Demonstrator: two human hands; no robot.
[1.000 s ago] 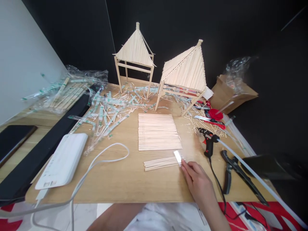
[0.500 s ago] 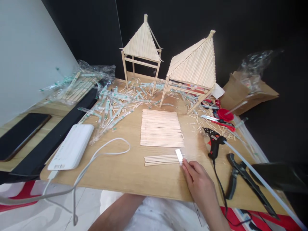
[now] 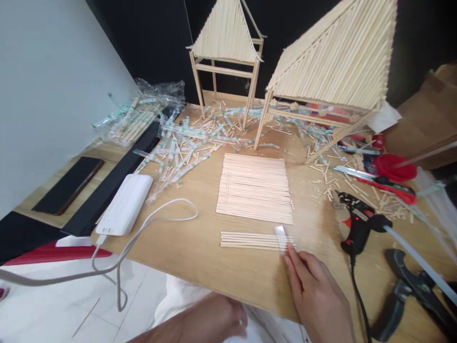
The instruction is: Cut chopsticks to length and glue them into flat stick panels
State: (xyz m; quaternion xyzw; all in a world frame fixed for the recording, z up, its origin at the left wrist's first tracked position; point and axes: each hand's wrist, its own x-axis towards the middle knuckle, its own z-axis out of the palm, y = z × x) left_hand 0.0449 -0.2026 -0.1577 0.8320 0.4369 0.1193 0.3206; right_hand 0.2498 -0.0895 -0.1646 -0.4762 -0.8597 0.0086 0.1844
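Observation:
My right hand [image 3: 317, 290] is closed on a thin metal ruler [image 3: 281, 236], fingers pinched along its edge. The ruler's end lies across the right part of a short row of several thin wooden sticks [image 3: 250, 240]. Just behind that row is a flat panel of sticks [image 3: 255, 188] laid side by side. My left hand [image 3: 232, 317] is below the table's front edge, over my lap. It is blurred, and its fingers are not clear.
Two stick-built house models [image 3: 224, 66] [image 3: 328, 71] stand behind. Wrappers and stick scraps [image 3: 182, 147] litter the back. At right are a glue gun [image 3: 359, 219], utility knife [image 3: 378, 180] and black-handled pliers [image 3: 403, 286]. A power bank [image 3: 124, 205] with cable and a phone [image 3: 67, 186] lie left.
The view has moved closer and shifted, so the models look larger. My left hand has come into view below the table edge. My right hand stays at the ruler over the sticks.

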